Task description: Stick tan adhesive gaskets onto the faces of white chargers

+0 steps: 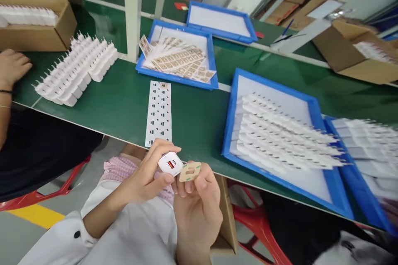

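My left hand is closed round a white USB charger, whose end face with a red port and a smaller port points up at me. Between the thumb and fingers of my right hand is a tan adhesive sticker with a cut-out in its middle and small green marks. The sticker's left edge is close beside the charger; whether they touch I cannot tell. Just beyond my hands a white backing sheet with rows of dark cut-outs lies on the green table, one tan piece at its far end.
A blue tray holds tan sticker sheets. Several rows of white chargers stand at left, near a co-worker's hand. Another blue tray at right holds more chargers. A white post rises behind. Cardboard boxes flank the table.
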Tool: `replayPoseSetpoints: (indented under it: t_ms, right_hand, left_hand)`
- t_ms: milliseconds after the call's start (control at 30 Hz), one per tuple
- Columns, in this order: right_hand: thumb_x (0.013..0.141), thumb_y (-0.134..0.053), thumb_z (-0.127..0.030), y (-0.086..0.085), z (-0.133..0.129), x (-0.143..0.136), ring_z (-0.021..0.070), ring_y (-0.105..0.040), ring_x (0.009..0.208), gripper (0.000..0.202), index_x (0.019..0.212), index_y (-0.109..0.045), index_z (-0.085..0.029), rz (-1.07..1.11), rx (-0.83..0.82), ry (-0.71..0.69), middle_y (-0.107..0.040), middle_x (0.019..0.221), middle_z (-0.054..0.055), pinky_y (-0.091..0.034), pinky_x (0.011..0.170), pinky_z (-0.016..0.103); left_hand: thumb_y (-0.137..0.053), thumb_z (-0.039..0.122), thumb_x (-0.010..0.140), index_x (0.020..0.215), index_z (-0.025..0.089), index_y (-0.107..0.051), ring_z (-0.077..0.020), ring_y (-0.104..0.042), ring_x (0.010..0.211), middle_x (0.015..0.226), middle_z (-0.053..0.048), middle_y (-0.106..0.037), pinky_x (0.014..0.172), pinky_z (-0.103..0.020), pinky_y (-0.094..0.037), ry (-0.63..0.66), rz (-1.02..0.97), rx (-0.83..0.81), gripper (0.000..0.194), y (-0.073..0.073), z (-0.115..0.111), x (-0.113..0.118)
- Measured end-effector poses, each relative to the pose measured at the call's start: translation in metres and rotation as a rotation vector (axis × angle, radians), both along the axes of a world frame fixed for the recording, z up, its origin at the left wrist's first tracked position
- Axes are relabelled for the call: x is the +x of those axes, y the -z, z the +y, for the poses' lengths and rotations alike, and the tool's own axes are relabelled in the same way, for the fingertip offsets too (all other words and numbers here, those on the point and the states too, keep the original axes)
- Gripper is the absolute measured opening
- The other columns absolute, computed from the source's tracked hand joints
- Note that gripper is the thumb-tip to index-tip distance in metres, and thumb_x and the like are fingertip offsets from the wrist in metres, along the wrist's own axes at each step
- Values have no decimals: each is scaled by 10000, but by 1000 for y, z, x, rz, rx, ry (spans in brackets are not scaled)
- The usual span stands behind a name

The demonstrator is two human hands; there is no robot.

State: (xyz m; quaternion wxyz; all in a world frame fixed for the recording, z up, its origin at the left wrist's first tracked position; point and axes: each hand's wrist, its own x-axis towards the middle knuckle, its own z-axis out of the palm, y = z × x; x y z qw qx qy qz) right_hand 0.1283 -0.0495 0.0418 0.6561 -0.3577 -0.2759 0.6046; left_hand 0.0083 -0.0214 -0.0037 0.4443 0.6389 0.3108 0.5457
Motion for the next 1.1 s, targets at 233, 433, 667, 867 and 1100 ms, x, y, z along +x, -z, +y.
replayPoseSetpoints:
  t_ms: [233,433,667,867,1100]
  right_hand:
    - [868,-751,-415,13,-4,-7,96,-407,550,434,626,-453,-211,-99,-45,283,-395,580,-65,-416,542,196]
    - [860,-761,-396,12,-4,-4,102,-383,559,418,616,-479,-207,-99,-38,185,-375,555,-65,-397,577,214]
    - [869,-731,-374,6,-12,-10,122,-377,558,363,637,-495,-225,-195,22,133,-377,562,-59,-362,555,248]
    - [876,-703,-361,8,-13,-15,128,-407,557,354,642,-472,-230,-304,66,184,-371,555,-62,-386,573,267]
    - [895,-675,-309,10,-14,-19,123,-383,565,341,649,-453,-225,-315,114,216,-388,570,-55,-367,575,265]
  left_hand:
    - [-645,524,962,1242,269,-482,-206,-619,1033,1138,-68,-573,853,-339,-536,50,-165,-9,412,10,-8,27]
    - [-585,490,1008,1254,252,-483,-196,-606,991,1114,-64,-582,820,-321,-509,95,16,14,357,6,-1,7]
    - [-483,584,1016,1334,223,-452,-231,-552,1055,1156,-88,-529,861,-380,-520,147,70,115,483,-4,-1,-6]
    - [-375,516,1066,1329,220,-458,-228,-556,1076,1144,-82,-531,881,-384,-514,131,86,133,404,-8,-3,-7]
    - [-358,506,1073,1304,216,-469,-222,-571,1093,1151,-79,-546,891,-388,-519,90,113,170,387,-10,-3,-7]
